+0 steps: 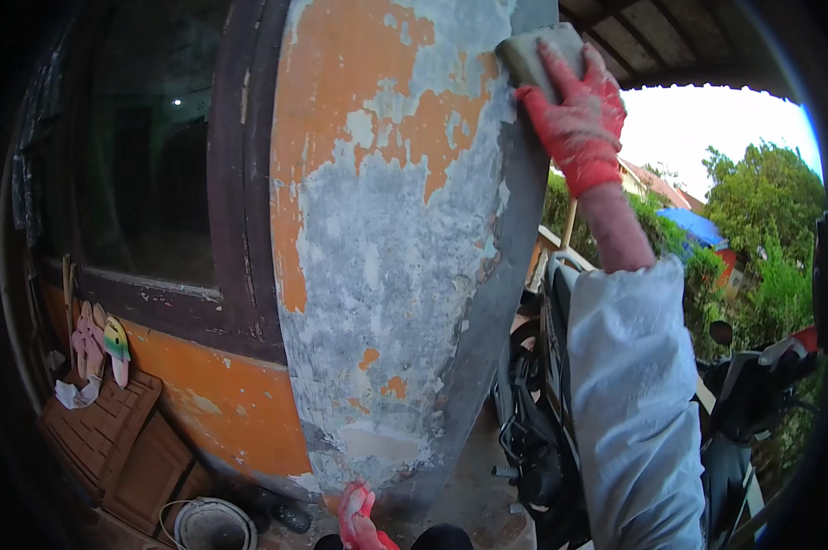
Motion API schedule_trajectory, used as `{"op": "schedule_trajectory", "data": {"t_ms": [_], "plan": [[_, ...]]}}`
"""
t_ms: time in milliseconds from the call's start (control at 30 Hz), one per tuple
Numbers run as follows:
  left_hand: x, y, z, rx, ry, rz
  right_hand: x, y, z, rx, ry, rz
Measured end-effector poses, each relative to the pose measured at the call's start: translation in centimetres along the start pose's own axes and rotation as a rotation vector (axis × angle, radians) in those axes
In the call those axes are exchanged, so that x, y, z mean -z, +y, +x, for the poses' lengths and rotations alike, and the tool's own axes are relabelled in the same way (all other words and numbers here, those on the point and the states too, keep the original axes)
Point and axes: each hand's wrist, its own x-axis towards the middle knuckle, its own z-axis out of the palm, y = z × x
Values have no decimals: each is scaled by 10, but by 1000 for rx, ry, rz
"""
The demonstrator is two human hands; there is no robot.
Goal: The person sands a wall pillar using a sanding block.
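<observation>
High on the corner of a wall pillar point(386, 234), my right hand point(575, 113), in a dusty red glove, holds a grey block point(524, 65) against the surface. The block looks like an abrasive pad, but its exact kind is not certain. Orange paint point(345, 82) clings to the upper pillar in ragged patches, while bare grey-white plaster shows over most of the lower part. My left hand point(359, 519), also in a reddish glove, is low at the bottom edge, before the pillar's foot. Its fingers look curled; whether it grips anything is hidden.
Left of the pillar is a dark-framed window point(159, 165). Below it stand a brown cabinet point(104, 433) carrying sandals point(116, 347), and a bucket point(214, 526). On the right, a motorcycle point(537, 440) is parked close to the pillar, with another motorcycle point(737, 405) farther right.
</observation>
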Motion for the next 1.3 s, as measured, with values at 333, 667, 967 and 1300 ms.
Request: {"op": "schedule_trajectory", "data": {"t_ms": [333,667,967,1300], "plan": [[17,-10,-4,12,42,-50,128,-55,-384,1005,-615,559],[4,24,-20,-217,-189,200,61,-31,-141,-82,-141,188],[10,35,-30,-230,-229,113,169,-74,-502,349,-534,555],[2,18,-27,-130,-99,-29,99,-75,-271,-125,-350,288]]}}
